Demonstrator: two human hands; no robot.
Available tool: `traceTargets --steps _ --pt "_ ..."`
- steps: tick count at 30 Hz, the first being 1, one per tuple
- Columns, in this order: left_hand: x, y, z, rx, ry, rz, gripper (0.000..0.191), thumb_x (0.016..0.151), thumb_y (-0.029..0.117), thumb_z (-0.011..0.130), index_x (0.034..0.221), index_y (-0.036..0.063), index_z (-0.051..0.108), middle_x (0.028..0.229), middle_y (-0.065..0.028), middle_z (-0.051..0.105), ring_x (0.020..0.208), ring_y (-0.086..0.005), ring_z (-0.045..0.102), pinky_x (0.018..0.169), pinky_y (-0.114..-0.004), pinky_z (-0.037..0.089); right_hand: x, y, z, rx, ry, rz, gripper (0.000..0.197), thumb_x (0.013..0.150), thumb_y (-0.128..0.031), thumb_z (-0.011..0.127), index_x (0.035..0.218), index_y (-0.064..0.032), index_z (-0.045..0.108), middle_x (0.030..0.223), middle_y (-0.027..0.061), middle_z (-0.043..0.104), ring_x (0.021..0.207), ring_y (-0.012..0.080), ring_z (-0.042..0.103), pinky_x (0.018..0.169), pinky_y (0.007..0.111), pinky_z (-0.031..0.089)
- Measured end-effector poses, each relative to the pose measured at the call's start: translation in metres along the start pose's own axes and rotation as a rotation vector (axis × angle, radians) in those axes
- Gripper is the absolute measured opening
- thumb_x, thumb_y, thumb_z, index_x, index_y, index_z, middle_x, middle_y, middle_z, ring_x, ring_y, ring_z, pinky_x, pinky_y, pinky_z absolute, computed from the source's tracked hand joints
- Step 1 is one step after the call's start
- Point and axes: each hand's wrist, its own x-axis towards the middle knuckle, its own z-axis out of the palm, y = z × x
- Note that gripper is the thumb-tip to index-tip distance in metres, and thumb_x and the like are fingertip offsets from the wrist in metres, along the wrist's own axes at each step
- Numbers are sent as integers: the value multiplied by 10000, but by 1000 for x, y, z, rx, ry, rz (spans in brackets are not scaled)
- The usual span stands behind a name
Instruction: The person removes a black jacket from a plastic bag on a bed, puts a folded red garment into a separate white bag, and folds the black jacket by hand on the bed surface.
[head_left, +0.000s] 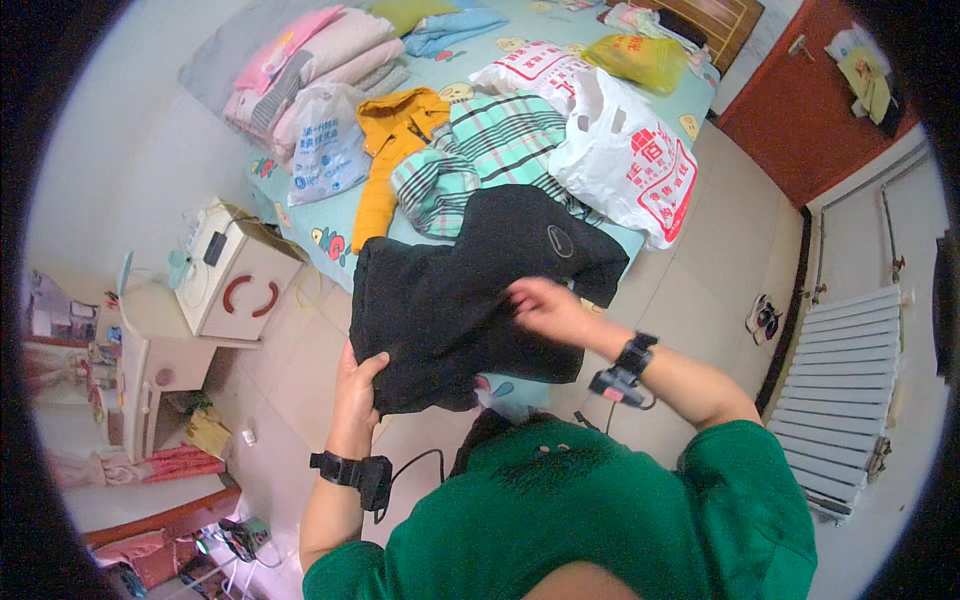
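Note:
A black cloth garment (435, 300) with a pale oval emblem lies spread before me, partly over the near edge of the bed. At its lower left corner, my left hand (360, 390) grips the fabric, thumb on top and fingers beneath. Over the garment's right half, my right hand (551, 309) is blurred, with curled fingers close to the cloth; whether it pinches any is unclear. Just beyond lie a green plaid garment (510, 135) and a mustard-yellow jacket (401, 131), both partly covered. I wear a black strapped device on each wrist.
White printed plastic bags (630, 165) sit at the bed's right edge, a yellow bag (637, 60) behind. Folded bedding (330, 67) and another plastic bag (326, 142) are at left. A white cabinet (232, 277) stands left, a radiator (840, 397) right, shoes (763, 319) on the floor.

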Motion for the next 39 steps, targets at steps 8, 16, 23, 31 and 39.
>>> traceTargets --steps 8,16,23,31,39 --pt "-30 37 -38 97 64 111 551 645 -19 494 1183 -16 372 1092 -125 497 977 -218 500 865 -310 376 14 42 -81 -249 190 348 641 643 -52 618 1216 -45 332 1098 185 465 992 284 476 845 321 393" --pt "-24 11 -6 114 104 47 545 648 -20 507 1178 0 384 1089 -107 503 984 -221 495 870 -315 371 52 70 -161 -579 249 216 699 642 -56 569 1269 -114 267 1051 239 484 946 345 495 804 362 406" --pt "-8 -39 81 57 246 26 539 649 -27 500 1175 10 387 1081 -112 504 975 -225 498 860 -316 385 134 99 -254 -972 89 155 604 719 -29 388 1285 -197 260 757 172 585 704 323 576 610 422 440" --pt "14 -78 131 189 488 -34 451 687 4 493 1132 33 426 1001 -93 536 864 -237 539 732 -355 464 147 152 -306 -1015 -4 -47 137 734 -74 438 833 -34 523 739 164 582 691 332 576 577 432 444" --pt "-4 -101 140 49 600 -18 496 693 1 495 1175 18 377 1086 -144 492 944 -275 518 807 -364 436 0 93 -401 -708 2 -270 235 654 -34 503 888 -47 521 788 157 535 743 319 521 672 380 430"
